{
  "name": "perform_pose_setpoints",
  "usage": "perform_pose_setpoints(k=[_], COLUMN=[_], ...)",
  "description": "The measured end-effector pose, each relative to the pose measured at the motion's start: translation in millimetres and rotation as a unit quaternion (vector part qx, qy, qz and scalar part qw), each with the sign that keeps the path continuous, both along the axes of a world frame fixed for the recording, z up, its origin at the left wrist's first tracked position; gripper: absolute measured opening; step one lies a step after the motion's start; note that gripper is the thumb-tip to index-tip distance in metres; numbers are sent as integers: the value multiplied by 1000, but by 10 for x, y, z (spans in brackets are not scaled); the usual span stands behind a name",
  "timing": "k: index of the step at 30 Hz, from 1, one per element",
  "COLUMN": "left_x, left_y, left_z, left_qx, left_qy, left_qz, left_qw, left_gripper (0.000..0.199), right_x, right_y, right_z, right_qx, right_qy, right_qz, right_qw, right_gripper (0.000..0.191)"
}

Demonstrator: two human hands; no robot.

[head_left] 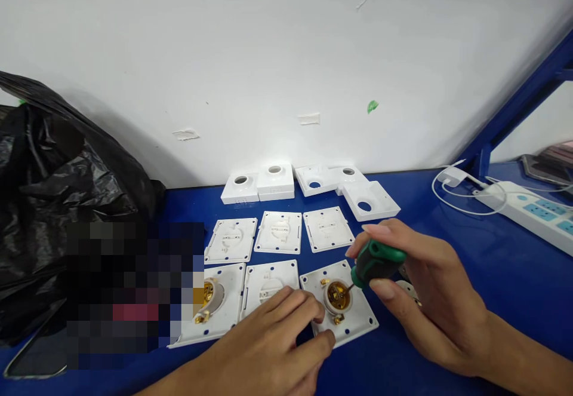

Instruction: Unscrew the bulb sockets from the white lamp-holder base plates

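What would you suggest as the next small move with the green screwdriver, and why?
I'd probably bring the green screwdriver more upright with the right hand: its shaft slants into the round socket, and the left hand, by the white plate, could steady that plate.

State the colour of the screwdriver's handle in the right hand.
The handle is green with black sections, seen best in the head view, the only one given.

The screwdriver (379,260) is green and black, the tabletop (421,205) blue.
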State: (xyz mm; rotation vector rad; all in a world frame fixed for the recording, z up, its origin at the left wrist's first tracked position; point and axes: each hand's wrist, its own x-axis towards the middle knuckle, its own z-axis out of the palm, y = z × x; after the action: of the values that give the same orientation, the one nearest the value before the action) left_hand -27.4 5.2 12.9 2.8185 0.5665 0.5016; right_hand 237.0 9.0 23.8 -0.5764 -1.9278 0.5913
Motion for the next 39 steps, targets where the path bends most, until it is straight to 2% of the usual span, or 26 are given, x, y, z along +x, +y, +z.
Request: perform_pose_setpoints(k=[6,9,15,18,21,26,30,33,39], left_x=[0,29,41,26,20,23,12,7,2], left_y=[4,1,4,6,-1,-9,-13,-15,-11], left_z=[0,5,-33,-45,-47,-62,-66,-72,-83], left_qx=[-17,-17,-17,-18,-9,-3,-14,-28,-27], left_qy=[-25,-8,56,57,51,39,28,23,22], left_qz=[27,31,27,24,27,30,32,30,26], left_qw=[999,999,998,998,998,999,999,999,999], left_gripper=[43,44,39,40,45,55,51,49,54], right_x=[-17,-8,13,13,12,15,62,112,95], right_y=[18,17,1,44,95,121,169,259,420], right_z=[52,95,166,138,95,99,192,240,255], right_qx=[-8,7,-47,-9,16,-8,-16,-18,-77], right_qy=[-13,-14,-55,-35,-18,42,135,169,182], right_qz=[-11,-11,15,-2,-49,-88,-141,-178,-163], right_qw=[1000,1000,997,999,999,995,981,969,967], right_gripper=[74,71,71,67,61,48,37,34,32])
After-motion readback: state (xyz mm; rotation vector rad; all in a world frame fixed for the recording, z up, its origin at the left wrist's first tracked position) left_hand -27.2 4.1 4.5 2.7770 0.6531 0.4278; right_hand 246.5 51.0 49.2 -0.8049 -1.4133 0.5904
